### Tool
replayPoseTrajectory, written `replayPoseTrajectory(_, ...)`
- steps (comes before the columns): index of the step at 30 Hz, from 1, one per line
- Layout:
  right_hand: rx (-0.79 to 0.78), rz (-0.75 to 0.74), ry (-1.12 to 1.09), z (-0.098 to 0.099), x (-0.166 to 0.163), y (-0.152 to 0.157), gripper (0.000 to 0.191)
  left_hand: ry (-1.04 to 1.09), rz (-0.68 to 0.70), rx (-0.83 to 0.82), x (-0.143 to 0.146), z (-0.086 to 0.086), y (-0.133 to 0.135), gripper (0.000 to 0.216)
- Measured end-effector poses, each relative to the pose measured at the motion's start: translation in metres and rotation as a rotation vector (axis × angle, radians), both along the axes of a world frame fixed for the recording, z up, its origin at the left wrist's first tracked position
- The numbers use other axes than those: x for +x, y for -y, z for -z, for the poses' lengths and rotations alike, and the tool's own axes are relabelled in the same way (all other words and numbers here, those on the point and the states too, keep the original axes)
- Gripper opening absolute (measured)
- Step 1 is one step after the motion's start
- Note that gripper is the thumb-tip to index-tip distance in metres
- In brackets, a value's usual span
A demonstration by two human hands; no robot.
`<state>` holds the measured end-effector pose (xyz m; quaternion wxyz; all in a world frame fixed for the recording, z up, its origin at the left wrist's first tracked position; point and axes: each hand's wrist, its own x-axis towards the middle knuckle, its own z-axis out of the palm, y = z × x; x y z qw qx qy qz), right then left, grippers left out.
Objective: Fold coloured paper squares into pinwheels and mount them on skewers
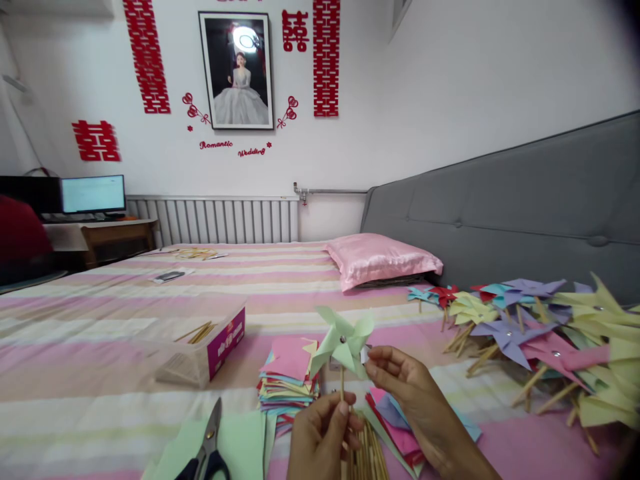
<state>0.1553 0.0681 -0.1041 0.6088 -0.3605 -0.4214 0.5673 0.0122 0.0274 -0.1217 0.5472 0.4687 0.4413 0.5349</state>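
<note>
Looks like a home bedroom, judging by the striped bed [100,333], pink pillow [383,259] on it, padded headboard [500,193] alongside it, radiator [215,220] and framed portrait [236,70] beyond.

Soft, even light filled the room; round white glare marked the framed photograph [237,71], and the right-hand corners darkened.

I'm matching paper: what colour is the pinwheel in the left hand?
The pinwheel is pale green, seen best in the head view.
</note>
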Motion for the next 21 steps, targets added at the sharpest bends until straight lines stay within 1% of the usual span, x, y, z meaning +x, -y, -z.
replayPoseTrajectory(5, 0.015, -0.075, 0.018, -0.001, -0.01, 0.005, 0.023, -0.005, -0.002, 0.014, 0.0, 0.0, 0.0, 0.04)
replayPoseTrajectory(9, 0.018, -0.145, 0.045, -0.003, -0.016, 0.01, 0.024, -0.008, 0.005, 0.013, 0.0, 0.0, 0.0, 0.041)
replayPoseTrajectory(11, 0.012, -0.154, 0.07, -0.006, -0.015, 0.011, 0.025, -0.005, 0.002, 0.014, -0.001, 0.0, 0.0, 0.041)
replayPoseTrajectory(13, -0.023, -0.098, 0.079, -0.01, -0.011, 0.011, 0.028, -0.005, -0.003, 0.015, -0.001, -0.001, 0.001, 0.039)
replayPoseTrajectory(15, -0.056, 0.001, 0.052, -0.015, -0.004, 0.009, 0.036, -0.026, -0.01, 0.023, -0.001, -0.002, 0.002, 0.037)
replayPoseTrajectory(18, -0.024, 0.119, -0.011, -0.019, 0.006, 0.006, 0.048, -0.089, 0.0, 0.039, 0.002, -0.004, 0.003, 0.037)
replayPoseTrajectory(19, 0.002, 0.142, -0.014, -0.019, 0.009, 0.005, 0.047, -0.108, 0.011, 0.045, 0.003, -0.004, 0.003, 0.038)
replayPoseTrajectory(21, 0.044, 0.174, 0.006, -0.017, 0.012, 0.004, 0.035, -0.133, 0.04, 0.059, 0.004, -0.003, 0.003, 0.039)
